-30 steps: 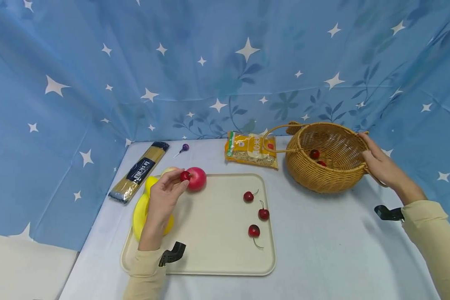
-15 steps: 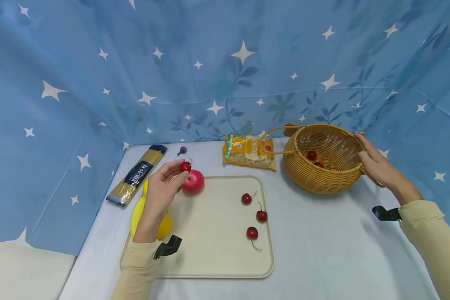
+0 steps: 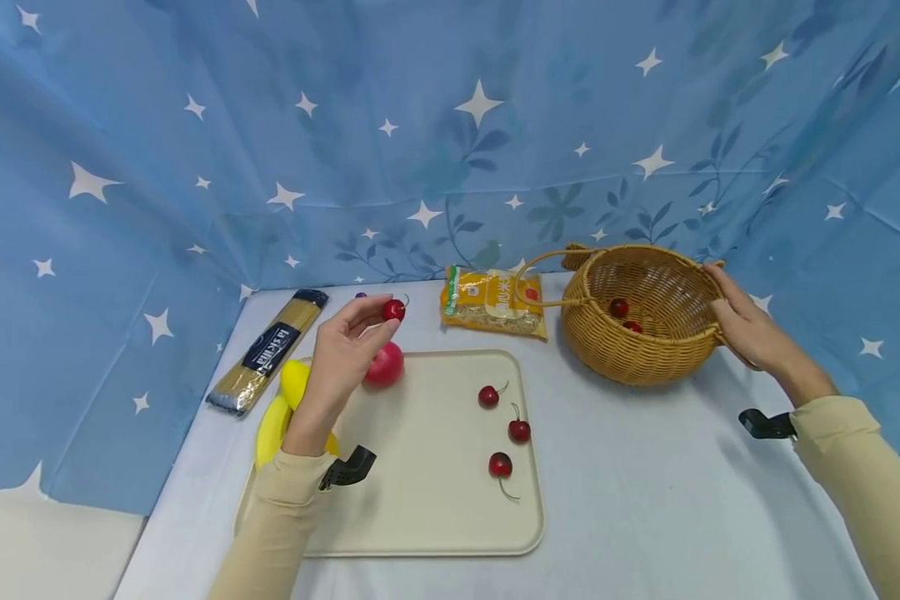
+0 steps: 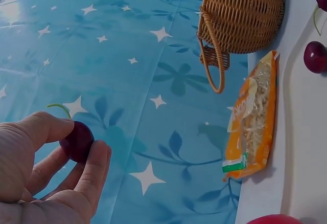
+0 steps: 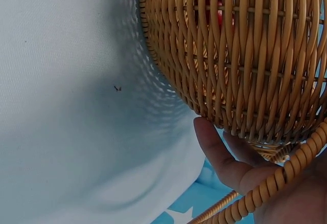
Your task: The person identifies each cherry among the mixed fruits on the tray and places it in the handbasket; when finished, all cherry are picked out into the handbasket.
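My left hand (image 3: 345, 343) pinches a dark red cherry (image 3: 393, 310) between thumb and fingertips, its stem sticking up. It is raised above the far edge of the beige tray (image 3: 435, 500); in the left wrist view the cherry (image 4: 77, 142) shows against the curtain. My right hand (image 3: 753, 323) grips the right side of a wicker basket (image 3: 637, 362) at its rim. In the right wrist view the basket's handle (image 5: 260, 188) crosses over that palm. Two cherries (image 3: 619, 307) lie inside the basket. Three more cherries (image 3: 519, 430) lie along the tray's right side.
A red apple-like fruit (image 3: 385, 364), bananas (image 3: 272, 429) and other yellow fruit sit at the tray's left. A pack of spaghetti (image 3: 270, 350) lies beyond them. An orange food bag (image 3: 493, 302) lies behind the tray, partly under the basket's handle. A blue starry curtain (image 3: 390, 167) closes the back.
My left hand has lifted the cherry from beside the red fruit and carried it a little rightward and farther back. The right hand keeps its grip on the basket.
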`<action>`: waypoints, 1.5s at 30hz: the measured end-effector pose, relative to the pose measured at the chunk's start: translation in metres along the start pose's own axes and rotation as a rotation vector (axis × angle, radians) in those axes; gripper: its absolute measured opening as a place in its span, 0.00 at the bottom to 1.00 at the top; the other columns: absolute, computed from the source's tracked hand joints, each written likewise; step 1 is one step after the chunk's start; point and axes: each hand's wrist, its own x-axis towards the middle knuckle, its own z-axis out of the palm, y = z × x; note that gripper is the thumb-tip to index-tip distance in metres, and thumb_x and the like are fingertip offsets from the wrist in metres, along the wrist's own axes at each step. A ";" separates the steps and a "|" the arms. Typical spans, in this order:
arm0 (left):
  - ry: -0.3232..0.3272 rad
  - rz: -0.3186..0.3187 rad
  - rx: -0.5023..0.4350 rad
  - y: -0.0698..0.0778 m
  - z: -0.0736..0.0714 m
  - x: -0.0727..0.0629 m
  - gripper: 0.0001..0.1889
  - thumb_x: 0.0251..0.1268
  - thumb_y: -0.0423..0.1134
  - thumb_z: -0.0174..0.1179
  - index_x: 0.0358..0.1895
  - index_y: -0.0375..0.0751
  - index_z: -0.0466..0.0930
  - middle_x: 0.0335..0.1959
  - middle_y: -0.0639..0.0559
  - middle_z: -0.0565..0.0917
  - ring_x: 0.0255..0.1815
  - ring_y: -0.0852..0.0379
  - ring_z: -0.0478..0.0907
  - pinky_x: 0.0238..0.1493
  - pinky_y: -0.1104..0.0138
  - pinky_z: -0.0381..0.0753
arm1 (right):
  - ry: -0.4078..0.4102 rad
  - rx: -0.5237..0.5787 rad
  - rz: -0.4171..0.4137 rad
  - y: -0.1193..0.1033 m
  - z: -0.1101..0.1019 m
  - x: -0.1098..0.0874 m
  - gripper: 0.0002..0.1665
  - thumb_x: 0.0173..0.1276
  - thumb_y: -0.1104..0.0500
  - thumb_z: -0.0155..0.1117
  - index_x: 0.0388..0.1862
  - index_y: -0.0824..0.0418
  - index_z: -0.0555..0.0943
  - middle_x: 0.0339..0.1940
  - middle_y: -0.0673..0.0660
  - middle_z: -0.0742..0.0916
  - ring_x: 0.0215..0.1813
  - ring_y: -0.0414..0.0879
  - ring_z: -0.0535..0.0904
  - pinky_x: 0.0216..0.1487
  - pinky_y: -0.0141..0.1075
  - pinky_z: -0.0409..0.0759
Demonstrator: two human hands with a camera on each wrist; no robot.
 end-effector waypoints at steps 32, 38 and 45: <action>-0.254 0.141 -0.058 0.036 0.076 0.060 0.21 0.73 0.28 0.67 0.67 0.34 0.81 0.64 0.39 0.85 0.66 0.47 0.84 0.65 0.67 0.87 | -0.006 0.044 -0.053 -0.001 -0.002 0.001 0.40 0.86 0.56 0.22 0.90 0.47 0.26 0.89 0.70 0.35 0.86 0.81 0.37 0.77 0.82 0.46; -0.307 0.144 -0.054 0.040 0.089 0.066 0.21 0.73 0.28 0.67 0.67 0.34 0.81 0.63 0.38 0.85 0.66 0.46 0.84 0.65 0.65 0.87 | -0.031 0.045 -0.048 -0.002 -0.002 0.000 0.40 0.86 0.57 0.22 0.90 0.47 0.25 0.89 0.71 0.35 0.86 0.81 0.37 0.78 0.82 0.46; -0.331 0.155 0.002 0.041 0.107 0.073 0.20 0.73 0.31 0.68 0.66 0.37 0.83 0.62 0.40 0.86 0.64 0.48 0.86 0.65 0.64 0.87 | -0.033 0.051 -0.056 -0.002 -0.002 0.001 0.40 0.86 0.56 0.24 0.90 0.47 0.25 0.89 0.73 0.37 0.86 0.81 0.39 0.79 0.80 0.46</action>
